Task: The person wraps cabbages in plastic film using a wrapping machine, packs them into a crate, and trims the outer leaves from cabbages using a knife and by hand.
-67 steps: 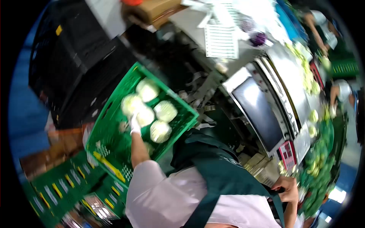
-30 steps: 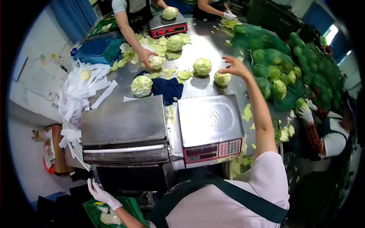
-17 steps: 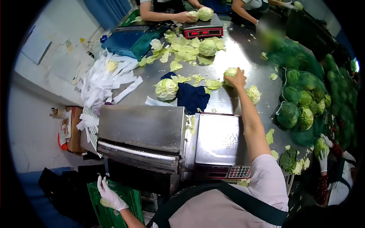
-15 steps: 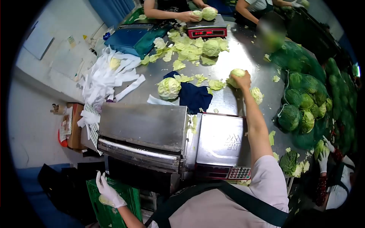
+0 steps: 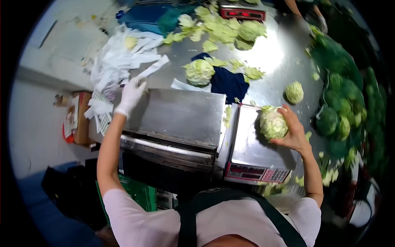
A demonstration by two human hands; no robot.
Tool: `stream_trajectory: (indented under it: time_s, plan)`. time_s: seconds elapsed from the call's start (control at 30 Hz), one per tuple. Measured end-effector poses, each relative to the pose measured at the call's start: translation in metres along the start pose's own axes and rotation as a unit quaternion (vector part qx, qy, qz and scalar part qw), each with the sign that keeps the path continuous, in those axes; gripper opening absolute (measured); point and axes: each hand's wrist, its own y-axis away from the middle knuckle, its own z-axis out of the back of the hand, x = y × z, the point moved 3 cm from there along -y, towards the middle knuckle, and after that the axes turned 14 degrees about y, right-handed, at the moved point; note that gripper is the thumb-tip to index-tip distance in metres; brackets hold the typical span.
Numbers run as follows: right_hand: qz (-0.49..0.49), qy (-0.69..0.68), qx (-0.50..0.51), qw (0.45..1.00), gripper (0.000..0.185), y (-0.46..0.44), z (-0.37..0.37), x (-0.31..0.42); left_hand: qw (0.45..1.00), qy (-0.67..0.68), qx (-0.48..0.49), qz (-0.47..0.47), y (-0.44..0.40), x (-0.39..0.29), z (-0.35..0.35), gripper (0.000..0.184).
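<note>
My right hand (image 5: 294, 132), bare, grips a pale green cabbage (image 5: 273, 123) from its right side, over the silver pan of the weighing scale (image 5: 250, 142). Whether the cabbage rests on the pan is hard to tell. In a white glove, my left hand (image 5: 132, 96) reaches over the left end of the metal box-shaped machine (image 5: 177, 117). Its fingers look apart at the near end of a white strip (image 5: 155, 68), beside a heap of white strips (image 5: 119, 55). No firm hold on the strip shows.
Another cabbage (image 5: 200, 72) sits by a dark blue cloth (image 5: 228, 83); a smaller one (image 5: 294, 92) lies right of it. Loose leaves (image 5: 222, 26) cover the far table before a red scale (image 5: 242, 14). Green net sacks of cabbages (image 5: 339, 99) line the right. A green crate (image 5: 142, 193) stands below.
My right hand has drawn a cabbage back from the table to the scale. My left hand has risen from beside the green crate to the white strips. The view has shifted.
</note>
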Motion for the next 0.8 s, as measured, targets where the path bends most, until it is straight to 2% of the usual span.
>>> stream_trajectory:
  time_s: [0.03, 0.1, 0.2, 0.23, 0.33, 0.4, 0.43, 0.47, 0.5, 0.53, 0.6, 0.63, 0.7, 0.73, 0.77, 0.8]
  plan:
    - [-0.005, 0.044, 0.043, 0.998, 0.097, 0.009, -0.008, 0.008, 0.999, -0.005, 0.048, 0.008, -0.032, 0.018, -0.014, 0.035]
    - [-0.018, 0.062, 0.051, 0.997, 0.101, 0.019, -0.012, 0.019, 0.985, -0.131, 0.116, 0.008, -0.084, 0.038, -0.039, 0.037]
    - [-0.022, 0.086, -0.011, 0.996, 0.101, 0.031, -0.006, 0.032, 0.936, -0.265, 0.227, -0.049, -0.148, 0.094, -0.074, 0.048]
    - [-0.055, 0.094, -0.007, 0.994, 0.101, 0.037, -0.004, 0.035, 0.931, -0.257, 0.250, -0.074, -0.163, 0.110, -0.084, 0.048]
    - [-0.122, 0.084, -0.085, 0.985, 0.089, 0.060, 0.014, 0.049, 0.902, -0.302, 0.309, -0.019, -0.188, 0.161, -0.103, 0.065]
    - [-0.195, 0.093, -0.090, 0.972, 0.079, 0.082, 0.018, 0.056, 0.891, -0.214, 0.397, 0.060, -0.192, 0.178, -0.108, 0.069]
    - [-0.231, 0.098, -0.095, 0.963, 0.075, 0.093, 0.019, 0.061, 0.882, -0.218, 0.415, 0.049, -0.198, 0.207, -0.110, 0.069]
    - [-0.252, 0.088, -0.102, 0.958, 0.066, 0.099, 0.022, 0.070, 0.903, -0.165, 0.395, 0.024, -0.211, 0.246, -0.114, 0.069]
    - [-0.268, 0.090, -0.099, 0.954, 0.066, 0.109, 0.021, 0.075, 0.922, -0.108, 0.373, 0.002, -0.224, 0.267, -0.121, 0.069]
    - [-0.293, 0.084, -0.104, 0.947, 0.062, 0.119, 0.021, 0.078, 0.916, -0.111, 0.385, -0.002, -0.233, 0.270, -0.129, 0.069]
    - [-0.316, 0.098, -0.115, 0.937, 0.051, 0.134, 0.022, 0.083, 0.921, -0.278, 0.271, 0.023, -0.247, 0.257, -0.123, 0.064]
    - [-0.323, 0.094, -0.117, 0.934, 0.051, 0.138, 0.021, 0.087, 0.919, -0.283, 0.274, 0.018, -0.247, 0.249, -0.120, 0.064]
    - [-0.341, 0.095, -0.119, 0.928, 0.046, 0.146, 0.023, 0.089, 0.899, -0.235, 0.356, 0.101, -0.221, 0.204, -0.117, 0.053]
    - [-0.333, 0.104, -0.132, 0.928, 0.043, 0.149, 0.025, 0.091, 0.878, -0.012, 0.410, 0.245, -0.262, 0.304, -0.126, 0.047]
    - [-0.335, 0.102, -0.138, 0.926, 0.043, 0.151, 0.025, 0.091, 0.893, -0.015, 0.397, 0.210, -0.265, 0.325, -0.132, 0.037]
    - [-0.331, 0.103, -0.137, 0.928, 0.041, 0.154, 0.026, 0.092, 0.900, -0.125, 0.402, 0.115, -0.232, 0.259, -0.122, 0.032]
